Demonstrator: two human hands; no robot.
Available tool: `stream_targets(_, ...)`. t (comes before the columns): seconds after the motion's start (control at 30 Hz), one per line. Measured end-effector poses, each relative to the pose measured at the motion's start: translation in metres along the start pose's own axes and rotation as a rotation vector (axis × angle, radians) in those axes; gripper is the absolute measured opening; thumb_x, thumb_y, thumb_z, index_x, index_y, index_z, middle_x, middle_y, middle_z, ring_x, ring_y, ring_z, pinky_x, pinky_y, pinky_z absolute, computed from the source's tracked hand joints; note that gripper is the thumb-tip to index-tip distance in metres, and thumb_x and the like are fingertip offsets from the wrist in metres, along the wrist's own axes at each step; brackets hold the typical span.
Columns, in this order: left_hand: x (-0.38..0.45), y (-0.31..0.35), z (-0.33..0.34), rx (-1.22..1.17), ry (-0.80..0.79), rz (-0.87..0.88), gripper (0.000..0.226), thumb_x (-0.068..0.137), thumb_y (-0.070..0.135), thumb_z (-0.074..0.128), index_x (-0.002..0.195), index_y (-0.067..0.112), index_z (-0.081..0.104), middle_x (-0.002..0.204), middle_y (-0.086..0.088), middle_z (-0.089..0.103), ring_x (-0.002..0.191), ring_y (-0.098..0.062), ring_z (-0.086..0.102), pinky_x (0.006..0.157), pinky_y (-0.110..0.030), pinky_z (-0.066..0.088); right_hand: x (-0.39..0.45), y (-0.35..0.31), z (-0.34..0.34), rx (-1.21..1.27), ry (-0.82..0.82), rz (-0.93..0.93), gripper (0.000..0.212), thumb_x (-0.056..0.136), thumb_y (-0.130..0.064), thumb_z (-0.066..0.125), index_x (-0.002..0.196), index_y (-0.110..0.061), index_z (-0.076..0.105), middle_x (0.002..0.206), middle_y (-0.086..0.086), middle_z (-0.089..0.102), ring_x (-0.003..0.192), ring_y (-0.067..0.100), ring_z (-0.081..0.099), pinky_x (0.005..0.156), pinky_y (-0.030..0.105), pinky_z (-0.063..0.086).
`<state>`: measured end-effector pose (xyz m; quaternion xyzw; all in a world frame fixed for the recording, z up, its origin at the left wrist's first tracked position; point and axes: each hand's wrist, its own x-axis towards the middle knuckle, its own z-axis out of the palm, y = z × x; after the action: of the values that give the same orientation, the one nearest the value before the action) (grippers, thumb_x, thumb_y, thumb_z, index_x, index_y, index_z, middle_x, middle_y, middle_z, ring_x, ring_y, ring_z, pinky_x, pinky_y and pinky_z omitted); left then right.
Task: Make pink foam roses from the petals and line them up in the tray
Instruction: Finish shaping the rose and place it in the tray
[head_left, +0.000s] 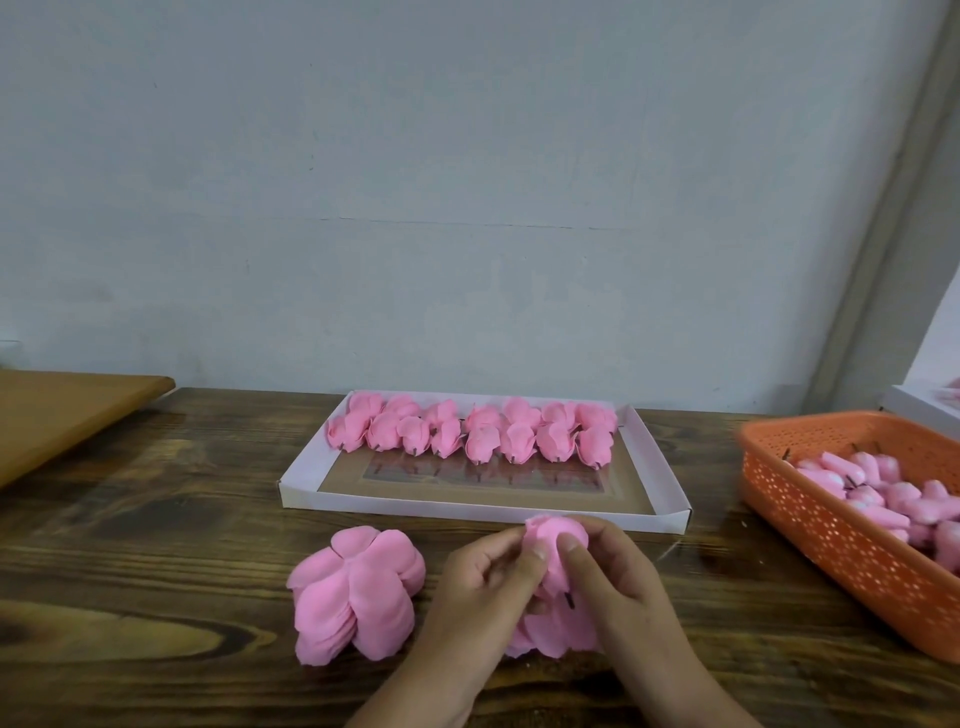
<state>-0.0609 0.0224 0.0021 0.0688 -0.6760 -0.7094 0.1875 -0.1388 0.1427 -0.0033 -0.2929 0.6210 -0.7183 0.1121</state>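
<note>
Left hand (493, 571) and right hand (605, 571) both pinch a half-wrapped foam rose (553, 535) at lower centre; the tray (644, 457) lies directly above it in frame.

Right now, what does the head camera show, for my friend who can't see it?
Two hands, left hand and right hand, wrap a pink foam rose on a wooden table. Behind it, a white tray holds finished roses; loose petals lie left, an orange basket right.

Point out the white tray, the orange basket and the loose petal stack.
white tray (483, 506): head view, near front wall.
orange basket (810, 525): head view, perforated side wall.
loose petal stack (353, 592): head view, top petal's middle.
</note>
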Motion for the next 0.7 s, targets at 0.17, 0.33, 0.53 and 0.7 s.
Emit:
stream_targets(0.17,-0.002,0.002,0.0,-0.016,0.028,0.059,0.019,0.087,0.04,0.074,0.1,0.028,0.08,0.088,-0.017,0.076,0.078,-0.033,0.071,0.069,-0.048,0.057,-0.001,0.0,0.0,-0.031,0.032,0.02,0.014,0.089,-0.042,0.069,0.098,-0.033,0.073,0.103,0.003,0.076,0.098,0.023,0.071,0.085,0.042,0.056)
stream_targets(0.33,0.003,-0.002,-0.003,-0.165,0.122,0.065,0.029,0.079,0.03,0.086,0.106,0.02,0.08,0.098,-0.013,0.079,0.09,-0.024,0.074,0.075,-0.032,0.061,0.0,-0.002,-0.002,0.119,0.04,0.211,0.03,0.08,-0.043,0.066,0.106,-0.027,0.07,0.105,-0.002,0.076,0.097,0.014,0.073,0.075,0.028,0.059)
stream_targets(0.53,0.008,0.003,-0.011,-0.395,0.186,0.015,0.04,0.063,0.036,0.081,0.101,0.022,0.081,0.091,-0.012,0.078,0.071,-0.015,0.069,0.067,-0.026,0.06,0.004,-0.004,-0.012,0.176,-0.035,0.333,0.03,0.081,-0.02,0.08,0.109,-0.012,0.071,0.1,0.015,0.076,0.074,0.023,0.071,0.069,0.032,0.056)
stream_targets(0.7,0.007,-0.003,-0.012,-0.229,0.153,0.071,0.034,0.076,0.04,0.081,0.107,0.025,0.079,0.089,-0.01,0.077,0.076,-0.019,0.069,0.075,-0.033,0.06,0.004,-0.006,-0.014,0.333,0.016,0.328,0.031,0.064,-0.01,0.087,0.093,-0.007,0.076,0.087,0.016,0.074,0.063,0.017,0.066,0.054,0.024,0.054)
